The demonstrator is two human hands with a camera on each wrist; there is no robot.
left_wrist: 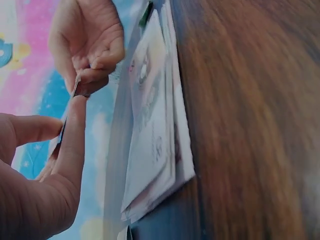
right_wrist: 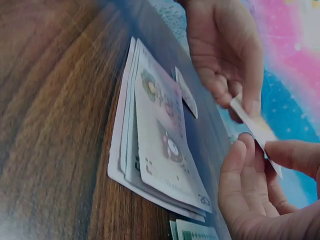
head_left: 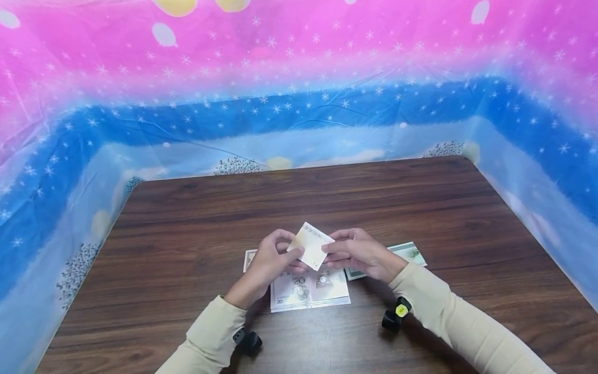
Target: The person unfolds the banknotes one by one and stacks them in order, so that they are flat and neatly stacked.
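Note:
A small pale folded banknote (head_left: 310,246), tinted yellow and printed along one edge, is up over the table between both hands. My left hand (head_left: 268,259) pinches its left corner with thumb and fingers. On the opposite corner, the thumb and fingers of my right hand (head_left: 366,255) pinch it too. In the right wrist view the folded banknote (right_wrist: 255,122) appears nearly edge-on. Beneath the hands lies a stack of pinkish-white banknotes (head_left: 291,296) marked 20, its layers slightly fanned in the left wrist view.
Greenish banknotes (head_left: 411,253) lie to the right, partly hidden by the right hand. Another banknote (head_left: 249,259) peeks out behind the left hand. The dark wooden table (head_left: 196,218) is bordered by a pink and blue snowflake-patterned cloth (head_left: 299,111).

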